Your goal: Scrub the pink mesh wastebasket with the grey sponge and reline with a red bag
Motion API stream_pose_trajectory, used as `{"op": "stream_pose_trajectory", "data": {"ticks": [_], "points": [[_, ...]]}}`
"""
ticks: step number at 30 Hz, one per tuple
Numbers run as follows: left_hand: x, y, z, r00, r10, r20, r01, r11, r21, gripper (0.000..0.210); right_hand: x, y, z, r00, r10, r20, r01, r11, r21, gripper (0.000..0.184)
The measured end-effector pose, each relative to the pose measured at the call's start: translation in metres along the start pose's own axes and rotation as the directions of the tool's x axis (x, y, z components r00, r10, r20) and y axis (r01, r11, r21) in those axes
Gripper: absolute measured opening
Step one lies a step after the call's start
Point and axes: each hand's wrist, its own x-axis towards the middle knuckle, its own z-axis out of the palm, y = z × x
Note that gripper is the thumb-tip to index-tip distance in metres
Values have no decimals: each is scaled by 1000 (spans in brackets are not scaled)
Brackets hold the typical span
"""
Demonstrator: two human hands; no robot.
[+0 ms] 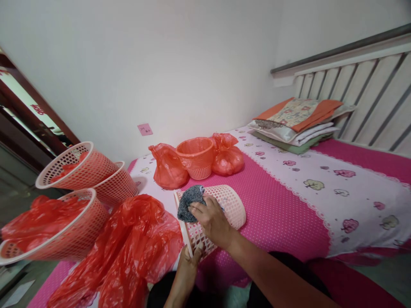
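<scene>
A pale pink perforated plastic basket (234, 205) lies on its side on the bed in front of me, its rim facing left. My left hand (189, 259) grips the basket's rim at the near side, thumb on the outer wall. In my right hand (210, 216) is a dark grey cloth (189, 203), pressed on the upper side of the basket close to the rim. The cloth and my right hand cover part of the basket's wall.
Several pink baskets (118, 188) with red bags crowd the left. A crumpled red plastic bag (135, 239) lies beside my left hand. Against the wall, a red-lined basket (201, 169) stands between two red bags (168, 167). Folded bedding (298, 122) is stacked at the right.
</scene>
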Motion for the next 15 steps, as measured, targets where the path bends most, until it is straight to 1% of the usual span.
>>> {"op": "stream_pose_trajectory", "data": {"ticks": [4,9,13,15], "points": [[-9,-1,3,1000,1,14,-2,999,38,55,2,8,-3,998,47,36,-46,998,-39,30],[-13,0,5,1000,-5,31,3,998,60,53,3,23,-4,983,156,92,-145,982,-123,30],[-12,-2,5,1000,-16,-9,17,998,59,58,0,41,-5,954,271,128,-237,944,-231,27],[-11,-3,5,999,-26,-32,28,998,49,63,-3,52,-7,924,350,158,-297,912,-283,28]]}}
